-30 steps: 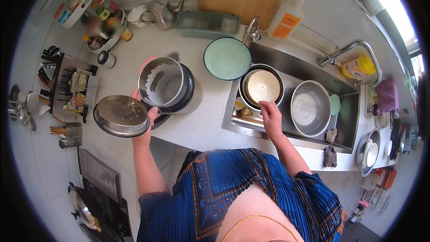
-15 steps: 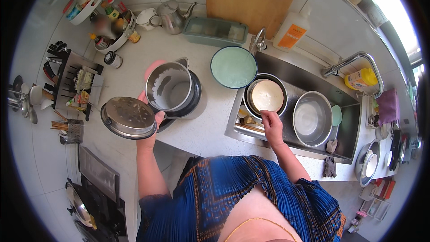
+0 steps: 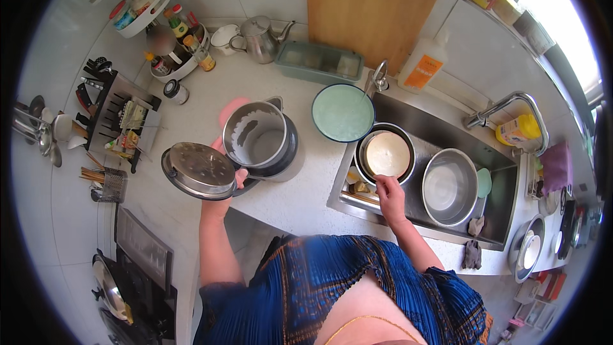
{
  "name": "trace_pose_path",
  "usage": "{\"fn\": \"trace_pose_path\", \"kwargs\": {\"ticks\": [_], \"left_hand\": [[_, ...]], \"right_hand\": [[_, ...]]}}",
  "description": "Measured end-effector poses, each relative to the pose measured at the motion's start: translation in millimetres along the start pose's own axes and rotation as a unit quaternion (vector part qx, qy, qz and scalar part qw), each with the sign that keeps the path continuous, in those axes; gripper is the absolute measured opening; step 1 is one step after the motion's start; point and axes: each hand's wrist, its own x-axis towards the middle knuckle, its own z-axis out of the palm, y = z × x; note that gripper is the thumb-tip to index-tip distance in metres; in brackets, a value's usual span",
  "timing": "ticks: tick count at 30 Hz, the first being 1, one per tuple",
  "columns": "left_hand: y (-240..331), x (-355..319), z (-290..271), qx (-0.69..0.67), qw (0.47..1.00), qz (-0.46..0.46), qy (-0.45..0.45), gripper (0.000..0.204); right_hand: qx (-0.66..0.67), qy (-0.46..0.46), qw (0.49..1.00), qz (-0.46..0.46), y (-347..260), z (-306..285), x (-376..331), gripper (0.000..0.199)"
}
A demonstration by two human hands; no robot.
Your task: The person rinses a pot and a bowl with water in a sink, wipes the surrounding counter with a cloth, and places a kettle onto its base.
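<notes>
Here the left hand grips a steel lid over the tabletop, at eight o'clock from the open pot. The right hand is curled inside the sink, at six o'clock from a white-filled bowl; what it grasps I cannot tell.

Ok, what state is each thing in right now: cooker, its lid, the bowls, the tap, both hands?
Cooker: open, lid off.
Steel lid: held level in left hand.
Right hand: reaching into sink, grip unclear.
White-filled bowl: upright in sink.
Steel bowl: upright, empty.
Tap: no water visible.
</notes>
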Motion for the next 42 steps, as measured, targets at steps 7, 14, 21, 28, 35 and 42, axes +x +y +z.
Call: {"fn": "trace_pose_path", "kwargs": {"ticks": [7,14,21,28,35,42], "left_hand": [[-2,1,-5,0.005,1.0,0.015,-0.011,0.084],[-5,0,-2,-0.013,1.0,-0.006,0.004,0.083],[-4,-2,1,0.018,0.999,-0.024,0.029,0.08],[-13,-4,-3,0.019,0.999,-0.021,0.041,0.08],[-19,-2,-7,0.033,0.998,-0.013,0.047,0.081],[-19,-1,-7,0.028,0.999,-0.007,0.031,0.087]], "right_hand": [[-0.001,-0.008,1.0,-0.004,2,0,2,0.015],[-0.008,0.027,1.0,0.002,13,-8,7,0.015],[0.004,0.068,0.998,0.018,31,-27,38,0.014],[0.016,0.089,0.996,-0.019,12,-45,123,0.015],[-0.119,0.074,0.987,-0.079,9,-40,217,0.019],[-0.254,0.057,0.954,-0.149,12,-19,265,0.023]]}}
